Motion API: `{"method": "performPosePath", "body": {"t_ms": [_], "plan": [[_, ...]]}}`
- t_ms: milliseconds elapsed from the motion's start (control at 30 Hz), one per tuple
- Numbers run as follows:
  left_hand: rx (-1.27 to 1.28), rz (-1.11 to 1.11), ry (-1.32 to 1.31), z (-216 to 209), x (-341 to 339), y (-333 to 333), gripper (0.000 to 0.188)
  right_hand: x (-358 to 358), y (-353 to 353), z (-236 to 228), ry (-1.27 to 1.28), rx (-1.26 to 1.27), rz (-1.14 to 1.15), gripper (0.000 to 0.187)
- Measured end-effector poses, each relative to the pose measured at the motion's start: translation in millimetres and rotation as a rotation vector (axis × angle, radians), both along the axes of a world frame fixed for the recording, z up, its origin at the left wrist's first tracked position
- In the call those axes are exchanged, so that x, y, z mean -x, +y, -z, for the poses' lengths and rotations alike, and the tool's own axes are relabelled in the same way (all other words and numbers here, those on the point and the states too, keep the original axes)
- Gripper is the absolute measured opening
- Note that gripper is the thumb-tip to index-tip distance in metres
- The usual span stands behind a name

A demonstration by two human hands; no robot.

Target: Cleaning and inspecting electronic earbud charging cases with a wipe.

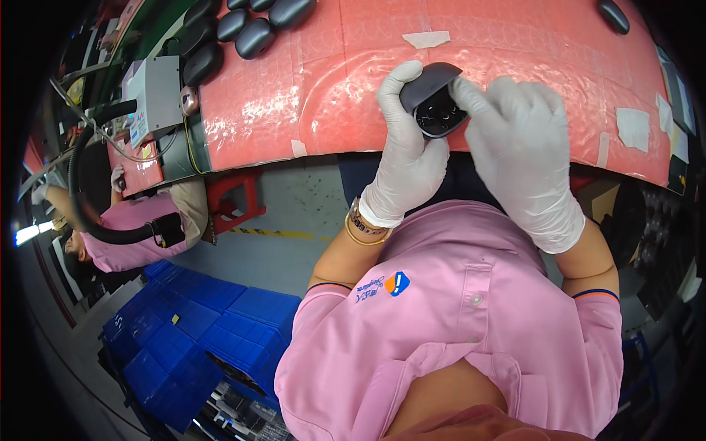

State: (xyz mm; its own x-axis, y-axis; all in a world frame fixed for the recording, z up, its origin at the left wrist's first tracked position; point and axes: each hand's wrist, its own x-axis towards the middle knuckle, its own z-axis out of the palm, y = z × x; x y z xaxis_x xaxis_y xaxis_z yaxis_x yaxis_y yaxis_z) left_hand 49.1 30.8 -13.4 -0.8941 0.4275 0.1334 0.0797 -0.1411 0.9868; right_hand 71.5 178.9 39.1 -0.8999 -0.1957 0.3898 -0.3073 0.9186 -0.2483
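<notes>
Both my gloved hands on one dark grey oval plastic shell (434,99).

My left hand (408,151) grips its edge and my right hand (518,143) pinches the other side, holding it just above the pink padded worktable (309,88).

– What does the person wear?
– White gloves on the left hand (408,158) and the right hand (523,151), and a pink short-sleeved shirt (456,323) with dark, orange-edged cuffs.
– Any details?
– A chest pocket (474,283) with one white button, and a small blue-and-orange badge (396,283). A beaded bracelet (360,220) and a gold bangle (357,237) sit at the left wrist.
</notes>
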Motion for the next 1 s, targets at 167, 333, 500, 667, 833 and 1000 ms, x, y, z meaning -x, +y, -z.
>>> {"method": "performPosePath", "body": {"t_ms": [167,333,500,667,833,1000], "plan": [[-0.07,0.015,-0.053,3,3,-4,0.076,4,36,6,0.027,0.071,0.089,0.039],[-0.111,0.029,-0.105,3,10,-3,0.08,8,54,20,0.053,0.28,0.205,0.03],[-0.128,0.097,-0.092,2,15,-7,0.079,9,51,19,0.035,0.466,0.124,0.025],[-0.204,0.269,-0.092,-16,23,-2,0.065,16,54,2,-0.175,0.636,-0.031,0.03],[-0.099,0.397,-0.104,-52,53,21,0.05,42,74,-23,-0.482,0.836,-0.257,0.046],[0.394,0.229,0.077,-68,109,30,0.062,99,106,-63,-0.485,0.485,-0.173,0.037]]}}
